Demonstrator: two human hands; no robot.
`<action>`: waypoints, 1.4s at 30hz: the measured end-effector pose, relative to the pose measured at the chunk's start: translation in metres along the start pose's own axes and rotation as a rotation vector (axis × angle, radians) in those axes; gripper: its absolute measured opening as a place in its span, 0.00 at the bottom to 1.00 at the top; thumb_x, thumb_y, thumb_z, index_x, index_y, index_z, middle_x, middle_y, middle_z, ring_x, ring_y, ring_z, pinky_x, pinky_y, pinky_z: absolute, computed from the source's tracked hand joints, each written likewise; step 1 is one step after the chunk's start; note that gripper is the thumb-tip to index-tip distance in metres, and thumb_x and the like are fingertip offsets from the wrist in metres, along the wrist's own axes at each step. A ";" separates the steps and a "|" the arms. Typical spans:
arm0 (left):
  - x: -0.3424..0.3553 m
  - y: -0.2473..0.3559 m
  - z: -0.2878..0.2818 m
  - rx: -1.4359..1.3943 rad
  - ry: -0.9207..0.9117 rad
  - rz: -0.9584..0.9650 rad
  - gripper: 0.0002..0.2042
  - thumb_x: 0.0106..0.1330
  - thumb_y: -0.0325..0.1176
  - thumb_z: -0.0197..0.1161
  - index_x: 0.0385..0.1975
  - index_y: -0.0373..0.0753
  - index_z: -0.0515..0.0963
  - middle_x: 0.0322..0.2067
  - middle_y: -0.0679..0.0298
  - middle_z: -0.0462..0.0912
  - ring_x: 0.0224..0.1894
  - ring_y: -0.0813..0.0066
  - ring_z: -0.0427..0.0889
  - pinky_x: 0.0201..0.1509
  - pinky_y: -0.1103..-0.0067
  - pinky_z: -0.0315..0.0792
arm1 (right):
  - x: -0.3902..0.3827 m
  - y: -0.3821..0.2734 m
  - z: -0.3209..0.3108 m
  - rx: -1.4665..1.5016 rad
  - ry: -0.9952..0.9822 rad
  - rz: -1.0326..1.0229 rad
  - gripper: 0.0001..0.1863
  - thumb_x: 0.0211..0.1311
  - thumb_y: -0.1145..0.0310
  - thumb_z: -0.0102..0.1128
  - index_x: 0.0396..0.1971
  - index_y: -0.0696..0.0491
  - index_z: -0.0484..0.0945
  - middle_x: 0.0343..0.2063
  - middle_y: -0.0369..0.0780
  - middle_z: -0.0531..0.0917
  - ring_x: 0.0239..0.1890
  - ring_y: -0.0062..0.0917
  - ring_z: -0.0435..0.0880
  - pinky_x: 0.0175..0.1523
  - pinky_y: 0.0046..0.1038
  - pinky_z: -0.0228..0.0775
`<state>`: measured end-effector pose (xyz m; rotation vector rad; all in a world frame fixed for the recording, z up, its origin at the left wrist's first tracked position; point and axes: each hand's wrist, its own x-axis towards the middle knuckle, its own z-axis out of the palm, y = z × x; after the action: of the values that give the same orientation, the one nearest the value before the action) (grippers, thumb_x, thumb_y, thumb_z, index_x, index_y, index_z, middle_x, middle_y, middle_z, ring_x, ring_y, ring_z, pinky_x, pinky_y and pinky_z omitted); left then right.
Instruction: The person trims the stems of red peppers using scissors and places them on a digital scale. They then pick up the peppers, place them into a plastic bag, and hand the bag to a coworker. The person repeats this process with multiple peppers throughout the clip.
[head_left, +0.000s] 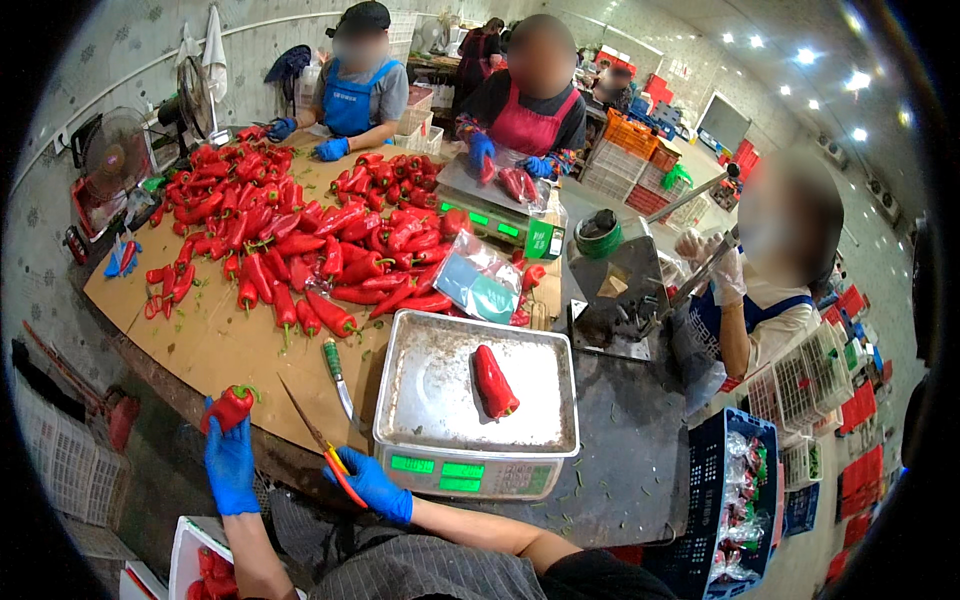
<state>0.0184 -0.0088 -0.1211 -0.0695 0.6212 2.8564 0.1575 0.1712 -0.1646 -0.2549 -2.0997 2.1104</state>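
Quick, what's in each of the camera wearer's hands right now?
Left hand: holding a red pepper.
Right hand: holding scissors with orange-and-yellow handles.

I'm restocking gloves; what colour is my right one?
Your right hand wears a blue glove, clearest in the head view.

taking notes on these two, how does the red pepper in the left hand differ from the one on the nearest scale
The held pepper is up in the gloved left hand; the scale pepper lies on the metal tray.
The held pepper shows a green stem sticking out at its top; the scale pepper shows only a small stub, at its end nearer the person.
Both are red and glossy.
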 end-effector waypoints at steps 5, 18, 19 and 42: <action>-0.001 -0.006 0.019 0.025 -0.007 0.054 0.25 0.66 0.33 0.52 0.61 0.34 0.55 0.60 0.50 0.59 0.63 0.60 0.59 0.68 0.65 0.51 | -0.003 -0.009 -0.005 -0.153 -0.026 -0.006 0.24 0.55 0.56 0.61 0.43 0.60 0.72 0.34 0.54 0.79 0.38 0.39 0.81 0.39 0.33 0.70; -0.019 -0.019 0.053 0.060 -0.023 0.075 0.27 0.64 0.33 0.56 0.62 0.46 0.56 0.60 0.54 0.61 0.60 0.62 0.64 0.62 0.65 0.63 | -0.011 -0.015 -0.006 -0.369 -0.041 -0.073 0.25 0.54 0.62 0.62 0.47 0.60 0.67 0.36 0.52 0.77 0.40 0.38 0.78 0.43 0.32 0.68; -0.021 -0.019 0.055 0.066 -0.017 0.081 0.27 0.63 0.33 0.56 0.62 0.46 0.56 0.59 0.54 0.62 0.60 0.61 0.64 0.62 0.65 0.63 | -0.011 -0.022 -0.008 -0.334 -0.068 -0.031 0.29 0.53 0.58 0.64 0.49 0.61 0.67 0.40 0.54 0.77 0.45 0.45 0.77 0.46 0.34 0.68; -0.031 -0.010 0.050 0.335 0.033 0.146 0.26 0.65 0.34 0.54 0.62 0.42 0.55 0.58 0.55 0.65 0.60 0.62 0.65 0.63 0.66 0.61 | 0.009 -0.021 -0.007 -0.148 -0.112 0.108 0.13 0.56 0.65 0.60 0.32 0.61 0.74 0.20 0.44 0.77 0.24 0.17 0.71 0.30 0.27 0.66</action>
<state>0.0513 0.0146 -0.0771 -0.0173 1.1444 2.8460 0.1506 0.1806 -0.1434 -0.2803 -2.3615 2.0745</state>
